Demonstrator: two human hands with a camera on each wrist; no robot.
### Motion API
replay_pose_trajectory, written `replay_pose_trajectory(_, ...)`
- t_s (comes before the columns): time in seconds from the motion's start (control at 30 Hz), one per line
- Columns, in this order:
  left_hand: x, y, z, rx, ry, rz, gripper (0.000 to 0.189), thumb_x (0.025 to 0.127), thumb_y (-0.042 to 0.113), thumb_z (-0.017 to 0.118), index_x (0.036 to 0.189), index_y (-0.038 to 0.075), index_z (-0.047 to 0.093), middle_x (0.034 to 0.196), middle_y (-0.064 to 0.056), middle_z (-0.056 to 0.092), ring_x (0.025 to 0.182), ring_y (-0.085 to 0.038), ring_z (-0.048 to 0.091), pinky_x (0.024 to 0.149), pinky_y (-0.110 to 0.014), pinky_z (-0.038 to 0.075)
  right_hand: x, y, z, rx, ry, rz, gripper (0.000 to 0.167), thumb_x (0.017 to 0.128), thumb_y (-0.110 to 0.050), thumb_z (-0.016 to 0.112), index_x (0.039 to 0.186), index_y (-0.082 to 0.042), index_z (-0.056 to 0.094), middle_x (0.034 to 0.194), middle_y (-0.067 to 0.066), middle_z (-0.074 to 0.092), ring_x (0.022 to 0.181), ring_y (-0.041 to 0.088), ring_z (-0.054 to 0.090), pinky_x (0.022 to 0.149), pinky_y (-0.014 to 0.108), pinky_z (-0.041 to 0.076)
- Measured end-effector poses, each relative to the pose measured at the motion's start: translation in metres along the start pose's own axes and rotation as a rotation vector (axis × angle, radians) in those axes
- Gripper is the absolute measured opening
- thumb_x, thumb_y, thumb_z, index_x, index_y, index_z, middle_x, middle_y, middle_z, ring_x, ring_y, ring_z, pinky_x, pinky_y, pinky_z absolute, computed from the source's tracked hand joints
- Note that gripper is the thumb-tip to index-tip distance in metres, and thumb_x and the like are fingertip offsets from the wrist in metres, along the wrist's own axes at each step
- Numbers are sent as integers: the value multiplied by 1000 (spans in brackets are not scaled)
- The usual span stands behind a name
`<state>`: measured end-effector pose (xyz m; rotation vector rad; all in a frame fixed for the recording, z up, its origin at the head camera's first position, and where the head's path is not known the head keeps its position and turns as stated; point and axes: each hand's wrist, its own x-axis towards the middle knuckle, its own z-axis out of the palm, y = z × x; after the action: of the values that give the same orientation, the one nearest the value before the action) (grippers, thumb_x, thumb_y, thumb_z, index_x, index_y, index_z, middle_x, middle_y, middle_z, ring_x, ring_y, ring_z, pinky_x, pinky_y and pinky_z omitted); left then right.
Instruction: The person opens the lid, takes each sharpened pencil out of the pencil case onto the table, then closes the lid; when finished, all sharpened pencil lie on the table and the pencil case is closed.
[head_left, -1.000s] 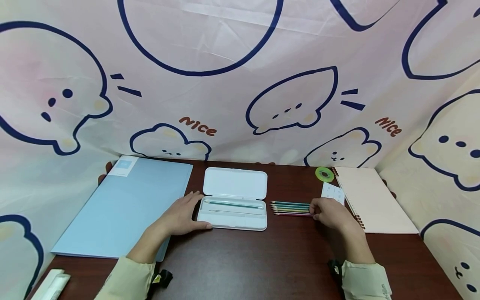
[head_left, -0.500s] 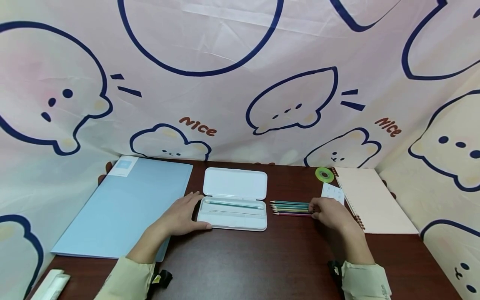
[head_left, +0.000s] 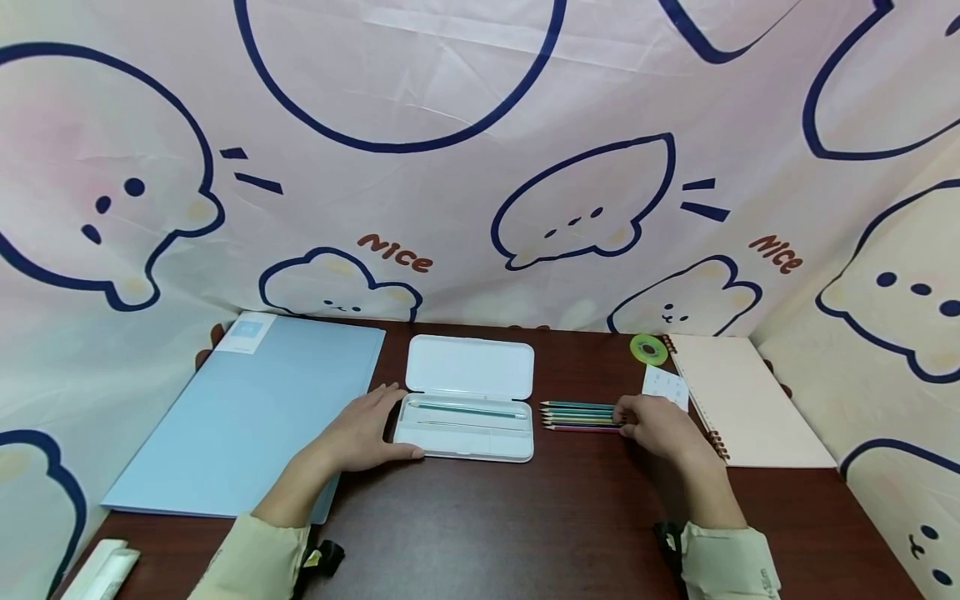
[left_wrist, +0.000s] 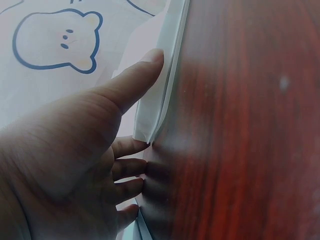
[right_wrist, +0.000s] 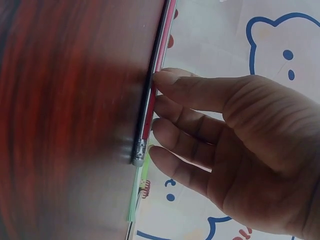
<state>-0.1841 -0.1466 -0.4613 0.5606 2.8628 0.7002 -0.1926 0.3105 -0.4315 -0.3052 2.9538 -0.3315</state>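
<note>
An open white pencil case [head_left: 472,444] lies on the table with its lid [head_left: 470,367] folded back. A teal pencil [head_left: 465,409] lies along its far side, with a thin rod in front. My left hand [head_left: 367,429] rests at the case's left near corner, thumb on the front wall and fingers spread along the left side. Right of the case, several coloured pencils [head_left: 577,413] lie in a row, points to the left. My right hand [head_left: 660,425] holds their right ends between thumb and fingers. In the right wrist view the thumb touches a red pencil [right_wrist: 149,112] with a silver ferrule.
A large blue folder [head_left: 270,408] lies at the left. A spiral notebook [head_left: 750,400], a green tape roll [head_left: 648,349] and a small white card [head_left: 666,385] lie at the right. Folded white packets [head_left: 105,567] sit at the front left. Printed cloth [head_left: 465,200] walls off the back.
My right hand has moved slightly left along the pencils, and the red pencil has slid a little left with it. My left hand and the case have stayed put.
</note>
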Motion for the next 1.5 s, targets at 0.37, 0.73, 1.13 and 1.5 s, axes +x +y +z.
replay_pose_trajectory(0.37, 0, -1, -4, -3, 10, 11, 99, 76, 65, 78, 147, 4, 47, 157, -25, 41, 147, -46, 37, 115, -64, 34, 3, -3, -3, 9, 24, -36, 9, 90, -10, 73, 91, -18, 69, 76, -4, 62, 70, 16, 52, 65, 35, 45)
replay_pose_trajectory(0.73, -2, -2, -3, -11, 0, -12, 98, 76, 63, 80, 148, 5, 47, 157, -25, 40, 147, -47, 36, 115, -64, 34, 14, -34, -6, 138, 35, -128, 17, 94, -11, 70, 110, -12, 74, 97, 1, 72, 83, 15, 58, 76, 38, 53)
replay_pose_trajectory(1.13, -3, 1, 0, -20, -11, -27, 100, 76, 62, 81, 149, 5, 45, 158, -25, 39, 148, -46, 35, 116, -64, 32, 37, -104, -8, 207, 22, -241, 21, 94, -17, 72, 116, -17, 75, 110, -1, 75, 96, 14, 64, 92, 41, 57)
replay_pose_trajectory(1.5, -1, 0, 0, -7, -10, -26, 102, 75, 64, 80, 150, 4, 45, 158, -24, 40, 148, -45, 34, 117, -63, 32, 50, -147, 10, 158, -126, -328, 24, 97, -19, 69, 120, -17, 75, 110, 0, 76, 96, 12, 66, 90, 37, 57)
